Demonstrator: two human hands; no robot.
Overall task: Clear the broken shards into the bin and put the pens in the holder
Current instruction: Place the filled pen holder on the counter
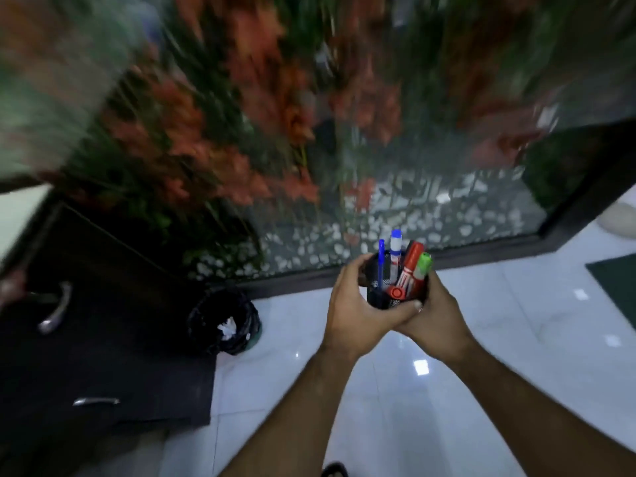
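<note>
No text was readable. The red marker (410, 267) in the holder (375, 299) carried a white label band, but it was too blurred to make out.

You grip a black round wire-mesh pen holder (377, 299); its wall looks like fine metal mesh, dark and matt. The pens in it look like smooth plastic: a thin blue pen (381, 266), a white marker with a blue cap (395, 247), a red marker (411, 266) with a slight sheen, and a green-capped marker (424, 263). Below you, the white tiled floor (516, 339) is glossy and mirrors lamps as bright spots. At the floor's left edge, the round black bin (223, 325) wears a crinkled, shiny plastic liner. The dark cabinet (120, 339) beside it looks matt, perhaps wood, and its curved metal handles (56, 308) are polished. Along the floor's far edge, the glass pane (413, 201) is smooth and reflective. At the right edge, the dark green mat (616, 290) looks matt.
</note>
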